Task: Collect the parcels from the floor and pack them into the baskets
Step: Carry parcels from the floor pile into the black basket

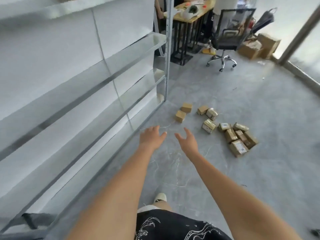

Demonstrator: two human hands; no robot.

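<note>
Black patterned shorts [173,226] fill the bottom edge. Both arms reach forward over the grey floor [259,170]: left hand [152,135] and right hand [187,141] hold nothing, fingers [179,136] loosely spread. Parcels [237,137] lie scattered on the floor ahead and to the right, beside a metal shelf rack [103,94].

Grey floor [216,170] w/ pale crack-like veins. Parcels [238,137] lie on it in a loose scatter: 2 plain brown boxes [183,112] just beside each other nr the rack [103,94] foot, 3 taped ones to their right, then a tight cluster further right, several touching. Rack stands on floor along the left; its shelves look bare. Far end: swivel chair [226,40] on castors, black-legged surface [194,14] w/ clutter on top, bigger cartons [258,45] on floor by the window frame.
</note>
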